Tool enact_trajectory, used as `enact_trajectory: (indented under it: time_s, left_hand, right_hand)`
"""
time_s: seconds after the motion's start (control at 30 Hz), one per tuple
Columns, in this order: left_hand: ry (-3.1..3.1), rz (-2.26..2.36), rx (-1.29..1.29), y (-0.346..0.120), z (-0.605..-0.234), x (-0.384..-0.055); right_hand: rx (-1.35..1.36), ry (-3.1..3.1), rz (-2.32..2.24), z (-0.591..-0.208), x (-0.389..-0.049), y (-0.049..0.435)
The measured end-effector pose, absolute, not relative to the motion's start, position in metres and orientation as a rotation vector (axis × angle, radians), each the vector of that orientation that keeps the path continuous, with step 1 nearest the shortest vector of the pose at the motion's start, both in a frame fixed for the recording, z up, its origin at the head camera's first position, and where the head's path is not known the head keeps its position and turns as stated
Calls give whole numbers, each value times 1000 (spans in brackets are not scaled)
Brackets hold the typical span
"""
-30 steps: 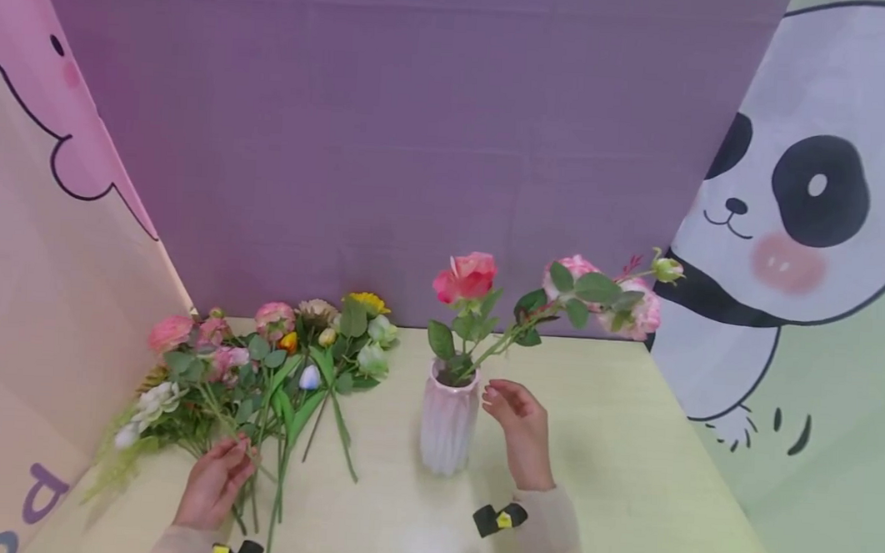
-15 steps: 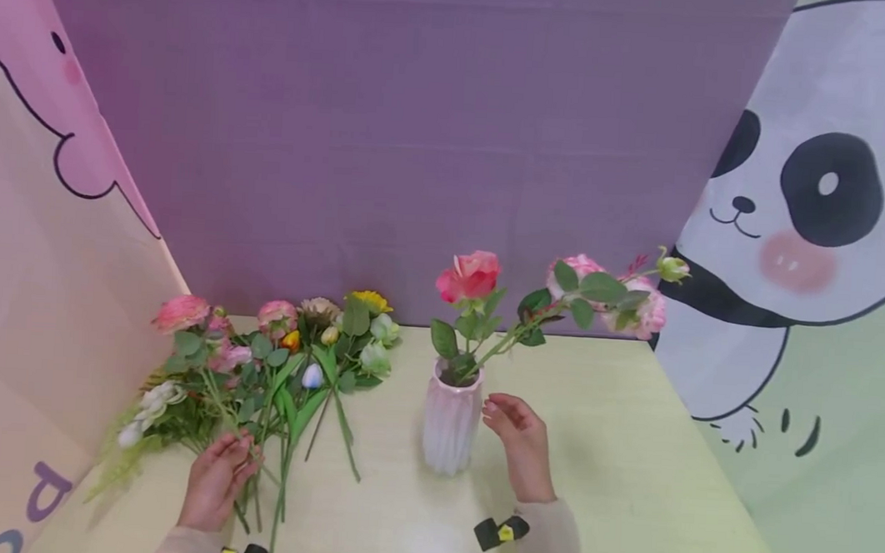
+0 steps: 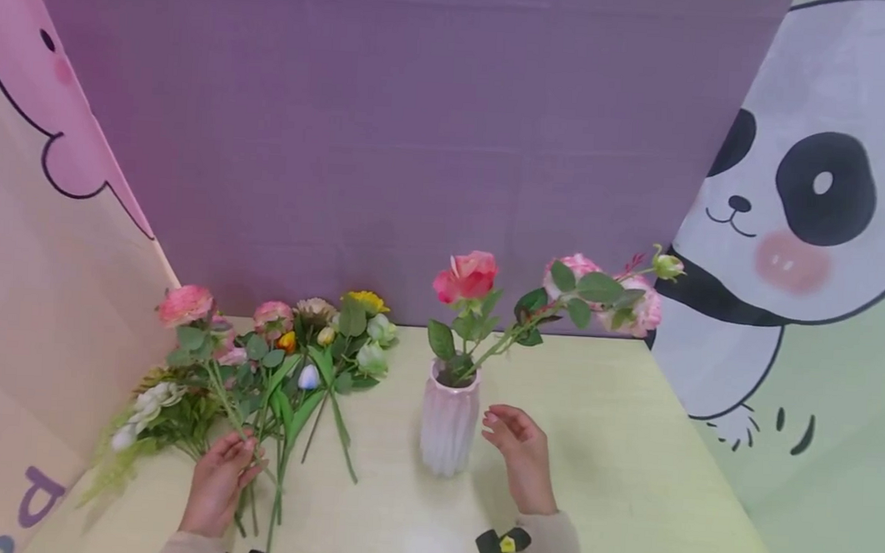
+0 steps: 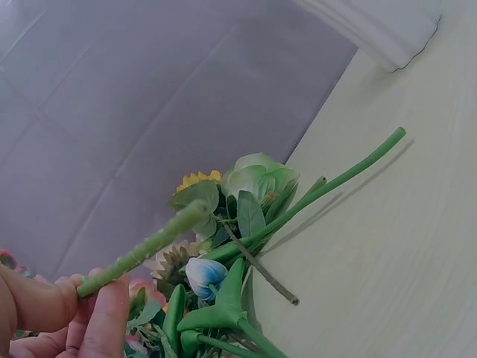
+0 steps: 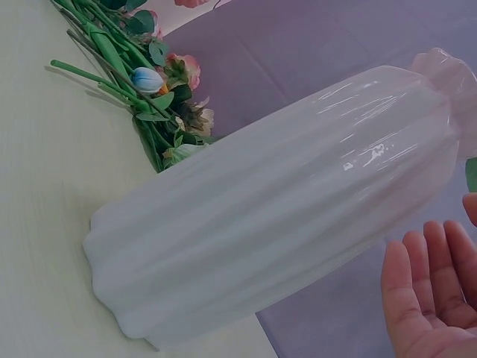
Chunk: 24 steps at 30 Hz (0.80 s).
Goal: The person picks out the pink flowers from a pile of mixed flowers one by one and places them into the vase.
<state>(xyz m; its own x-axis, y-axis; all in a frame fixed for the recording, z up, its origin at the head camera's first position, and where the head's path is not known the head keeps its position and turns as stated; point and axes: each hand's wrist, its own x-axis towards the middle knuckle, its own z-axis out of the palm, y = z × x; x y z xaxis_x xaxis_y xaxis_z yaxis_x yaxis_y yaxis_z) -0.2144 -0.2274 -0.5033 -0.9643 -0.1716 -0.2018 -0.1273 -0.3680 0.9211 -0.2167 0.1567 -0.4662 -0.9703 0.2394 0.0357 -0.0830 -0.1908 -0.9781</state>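
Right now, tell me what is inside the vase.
In the vase stand an upright reddish rose and, leaning right, a spray of pink blooms. The opaque vase hides their lower stems and anything deeper inside.

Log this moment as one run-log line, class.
left hand: pinches stem | right hand: holds nothing, beside vase | vase: upright, holding rose and pink blooms | other flowers: on table

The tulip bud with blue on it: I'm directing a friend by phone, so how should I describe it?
Start at the pink-and-white vase on the table, then look left to the pile of flowers. There, below the orange bud and the cream bud in the head view, is the tulip bud. Among the flowers, only this one shows blue.
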Motion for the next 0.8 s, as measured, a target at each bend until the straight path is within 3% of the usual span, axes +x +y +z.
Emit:
enact_trajectory:
  time_s: [0.8]
  left_hand:
    - [-1981, -2398, 300, -195, -498, -211]
  right_hand:
    - [-132, -1980, 2260, -475, -206, 160]
